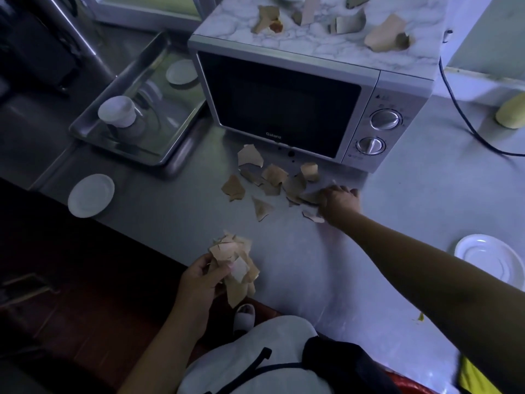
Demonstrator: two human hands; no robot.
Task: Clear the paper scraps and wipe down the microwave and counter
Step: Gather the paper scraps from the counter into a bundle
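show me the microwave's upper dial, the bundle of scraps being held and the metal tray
upper dial (385,120), head view, centre of the knob
bundle of scraps (237,263), head view, top paper piece
metal tray (166,118), head view, bare floor

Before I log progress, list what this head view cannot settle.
- Head view, right hand: its own back hides whether it pinches a counter scrap.
- Head view, microwave-top scraps: the top edge cuts off the farthest.
- Head view, dial labels: too small and blurred to read.
- Head view, yellow object: cut by the right edge.
- Head view, bunch in the left hand: pieces overlap, uncountable.
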